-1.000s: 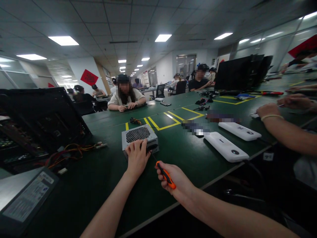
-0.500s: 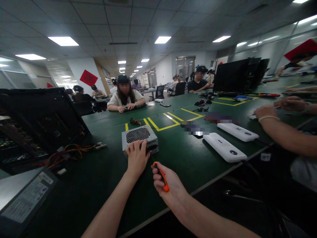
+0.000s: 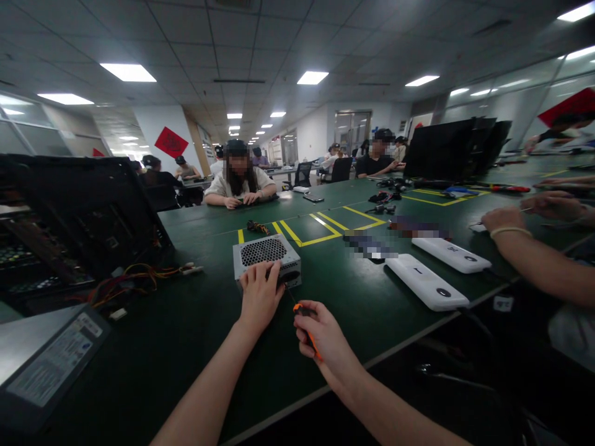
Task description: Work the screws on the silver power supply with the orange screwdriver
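A grey computer power supply (image 3: 267,251) with a honeycomb vent on top sits on the green table. My left hand (image 3: 261,291) grips its near edge, with fingers over the top and side; the thumb is partly hidden. In my right hand (image 3: 320,334) is a screwdriver (image 3: 298,307) with an orange and black handle, fingers closed round it. Its thin shaft points up and left to the near side of the power supply, by my left fingertips. Whether the tip touches a screw is too small to tell.
On the left stand an open black computer case (image 3: 93,217) with loose cables (image 3: 139,279) and a second power supply (image 3: 51,359). White power banks (image 3: 425,282) lie at right. A co-worker's hands (image 3: 506,220) work farther right; another person (image 3: 239,179) sits opposite.
My right thumb has shifted over the screwdriver handle, and the hand has turned slightly. My left hand stays on the power supply. The whole view has shifted a little.
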`<state>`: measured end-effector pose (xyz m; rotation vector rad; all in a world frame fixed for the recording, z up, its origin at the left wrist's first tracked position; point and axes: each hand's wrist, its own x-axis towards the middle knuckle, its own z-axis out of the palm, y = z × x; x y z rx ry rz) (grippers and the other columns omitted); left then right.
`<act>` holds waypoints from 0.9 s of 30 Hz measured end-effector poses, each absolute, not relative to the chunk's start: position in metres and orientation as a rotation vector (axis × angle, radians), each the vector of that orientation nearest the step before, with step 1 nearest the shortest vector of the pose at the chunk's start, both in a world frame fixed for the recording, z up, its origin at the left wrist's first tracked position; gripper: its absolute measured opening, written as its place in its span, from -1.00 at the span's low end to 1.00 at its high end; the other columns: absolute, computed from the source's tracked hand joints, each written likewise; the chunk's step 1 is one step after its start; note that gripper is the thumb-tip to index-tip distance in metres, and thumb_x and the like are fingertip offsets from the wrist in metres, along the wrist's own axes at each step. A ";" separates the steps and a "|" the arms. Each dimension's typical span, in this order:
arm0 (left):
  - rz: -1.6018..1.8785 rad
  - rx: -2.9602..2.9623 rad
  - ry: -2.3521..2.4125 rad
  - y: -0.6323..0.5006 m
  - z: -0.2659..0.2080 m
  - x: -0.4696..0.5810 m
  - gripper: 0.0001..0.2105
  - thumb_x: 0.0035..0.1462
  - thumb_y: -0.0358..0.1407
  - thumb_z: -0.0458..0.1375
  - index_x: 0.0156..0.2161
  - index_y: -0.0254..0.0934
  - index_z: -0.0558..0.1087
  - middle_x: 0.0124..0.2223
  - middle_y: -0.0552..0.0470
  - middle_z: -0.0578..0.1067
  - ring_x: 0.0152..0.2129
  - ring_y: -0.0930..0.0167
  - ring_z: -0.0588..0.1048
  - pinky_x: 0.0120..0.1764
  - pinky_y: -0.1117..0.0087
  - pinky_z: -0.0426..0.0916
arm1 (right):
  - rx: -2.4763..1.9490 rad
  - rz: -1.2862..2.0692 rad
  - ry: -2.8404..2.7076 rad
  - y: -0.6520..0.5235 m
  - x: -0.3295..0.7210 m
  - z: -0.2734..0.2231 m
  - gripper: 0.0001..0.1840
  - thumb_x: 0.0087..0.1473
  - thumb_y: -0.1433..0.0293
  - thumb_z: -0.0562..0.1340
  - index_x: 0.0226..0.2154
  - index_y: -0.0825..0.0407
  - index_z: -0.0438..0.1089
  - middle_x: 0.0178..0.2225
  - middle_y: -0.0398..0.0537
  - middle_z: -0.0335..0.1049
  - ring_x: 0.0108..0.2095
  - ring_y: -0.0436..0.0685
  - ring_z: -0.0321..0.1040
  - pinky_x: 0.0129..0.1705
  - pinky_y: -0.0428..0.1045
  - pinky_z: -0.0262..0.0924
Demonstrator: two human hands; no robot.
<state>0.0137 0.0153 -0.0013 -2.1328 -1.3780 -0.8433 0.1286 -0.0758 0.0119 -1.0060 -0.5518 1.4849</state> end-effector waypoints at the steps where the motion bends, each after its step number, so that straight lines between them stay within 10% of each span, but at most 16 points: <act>1: -0.844 -2.128 -1.386 0.015 -0.001 0.015 -0.56 0.01 -0.29 0.11 0.05 -0.26 0.27 -0.06 -0.15 0.32 -0.12 0.19 0.20 -0.14 0.16 0.13 | -1.034 1.463 -0.580 -0.076 0.127 0.012 -0.68 -0.24 0.56 0.18 -0.33 0.03 0.18 -0.60 -0.31 0.16 -0.70 -0.16 0.03 -0.76 -0.26 -0.27; 27: -0.858 -2.163 -1.370 0.016 -0.004 0.009 -0.54 0.04 -0.31 0.11 0.08 -0.22 0.21 -0.02 -0.15 0.31 -0.09 0.21 0.23 -0.10 0.17 0.14 | -0.966 1.516 -0.746 -0.091 0.156 0.016 -0.63 -0.14 0.23 0.24 -0.25 0.03 0.21 -0.51 -0.18 0.31 -0.66 -0.13 0.05 -0.69 -0.21 -0.19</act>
